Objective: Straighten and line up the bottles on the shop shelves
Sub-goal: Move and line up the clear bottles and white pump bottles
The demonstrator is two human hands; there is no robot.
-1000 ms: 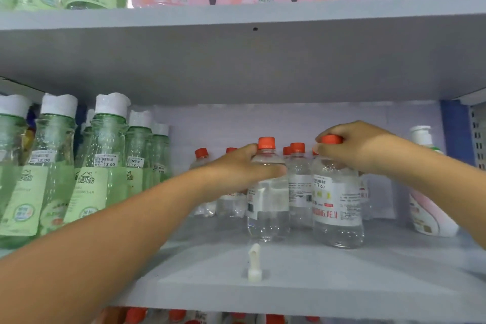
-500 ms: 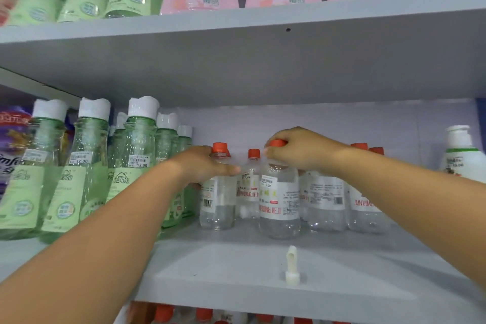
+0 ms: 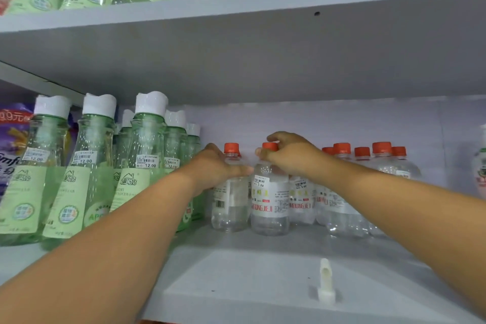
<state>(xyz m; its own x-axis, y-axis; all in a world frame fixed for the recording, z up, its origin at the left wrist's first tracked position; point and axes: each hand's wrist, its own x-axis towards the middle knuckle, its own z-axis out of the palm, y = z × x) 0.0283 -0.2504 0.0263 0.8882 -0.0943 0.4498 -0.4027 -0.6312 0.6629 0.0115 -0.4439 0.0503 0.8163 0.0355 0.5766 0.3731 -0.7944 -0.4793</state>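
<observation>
Head view, the only one here: both arms reach into the middle shelf [image 3: 236, 271], among the clear orange-capped bottles. The right hand [image 3: 292, 156] sits over the cap of the front clear bottle [image 3: 269, 202], its fingers [image 3: 273, 137] curled round the orange cap and neck in a pinching hold. The left hand [image 3: 215, 169] lies against the shoulder of the neighbouring clear bottle [image 3: 228, 208], thumb stretched across towards the other bottle; its fingers go behind the bottle, so how far they wrap it I cannot tell for sure, though it looks like a grip.

Compared with a second ago, both hands have travelled leftward along the row. The two bottles under them now stand just beside the tall green bottles [image 3: 147, 166], where earlier there was a clear stretch of shelf between the two groups. More orange-capped bottles [image 3: 363, 187] now show behind the right forearm (partly the head turning, I judge, not only the bottles shifting). Both held bottles stand upright on the shelf, touching or nearly so.

For the task, this reads as the gap being closed and the front of the row drawn together. The label of the right-hand bottle faces out; the left one shows its barcode side, so a turn may be wanted yet. A small white plastic clip [image 3: 325, 284] stands at the shelf's front, apart from everything.
</observation>
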